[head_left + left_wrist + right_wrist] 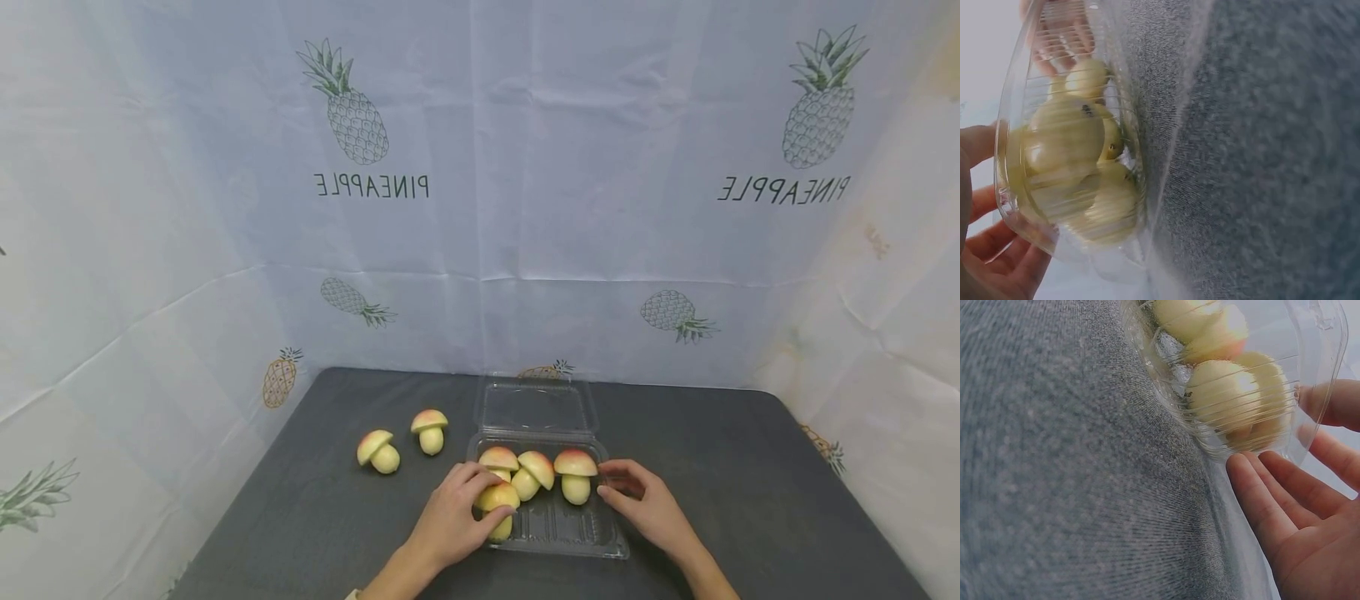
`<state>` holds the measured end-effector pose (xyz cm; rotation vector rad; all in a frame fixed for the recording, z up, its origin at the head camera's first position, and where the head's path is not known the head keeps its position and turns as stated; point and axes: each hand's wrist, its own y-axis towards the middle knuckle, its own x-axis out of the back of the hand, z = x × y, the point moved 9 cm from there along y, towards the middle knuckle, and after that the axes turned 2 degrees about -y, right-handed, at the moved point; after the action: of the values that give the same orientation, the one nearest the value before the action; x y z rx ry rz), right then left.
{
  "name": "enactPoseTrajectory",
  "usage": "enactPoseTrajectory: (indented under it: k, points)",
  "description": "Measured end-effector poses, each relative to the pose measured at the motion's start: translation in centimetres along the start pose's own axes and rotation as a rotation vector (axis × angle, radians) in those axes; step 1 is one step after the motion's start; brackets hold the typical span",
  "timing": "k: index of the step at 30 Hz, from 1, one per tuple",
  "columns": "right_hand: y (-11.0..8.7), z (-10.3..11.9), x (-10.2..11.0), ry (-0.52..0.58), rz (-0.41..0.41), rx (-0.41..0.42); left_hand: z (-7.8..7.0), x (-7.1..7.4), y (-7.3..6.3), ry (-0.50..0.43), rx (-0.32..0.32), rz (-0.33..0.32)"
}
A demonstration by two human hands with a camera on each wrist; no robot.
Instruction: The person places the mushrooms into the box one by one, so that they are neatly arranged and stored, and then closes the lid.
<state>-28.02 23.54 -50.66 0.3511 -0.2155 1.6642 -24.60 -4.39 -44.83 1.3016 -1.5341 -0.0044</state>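
Observation:
A clear plastic clamshell box (558, 537) sits on the dark table with its lid (534, 408) folded back. Several yellow mushrooms with red-tinged caps lie in its tray. My left hand (450, 517) grips the front-left mushroom (497, 497) between thumb and fingers, over the tray's left side. Behind it are another mushroom (498, 458), partly hidden, and a tilted one (534, 475). The right mushroom (576, 477) stands cap-up in head view, beside my right hand (651, 510). That hand's extended fingers (1272, 506) meet the box's outer side, thumb near the rim.
Two more mushrooms lie on the table (390, 508) left of the box: one tilted (378, 452), the other (430, 431) a little farther back. A white cloth (480, 225) printed with pineapples hangs behind the table and along both sides.

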Motion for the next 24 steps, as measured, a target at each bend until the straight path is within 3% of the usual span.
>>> enactPoseTrajectory:
  k: [12, 18, 24]
  points:
    - [0.1, 0.0, 0.0, -0.004, -0.007, 0.008, 0.5, 0.5, -0.2, -0.059, -0.010, 0.050]
    - [0.1, -0.1, 0.0, -0.007, -0.013, 0.000, 1.0, 1.2, -0.2, -0.086, -0.010, 0.016]
    - [0.0, 0.0, 0.0, -0.012, -0.015, 0.002, 2.0, 2.8, -0.1, -0.101, 0.040, -0.035]
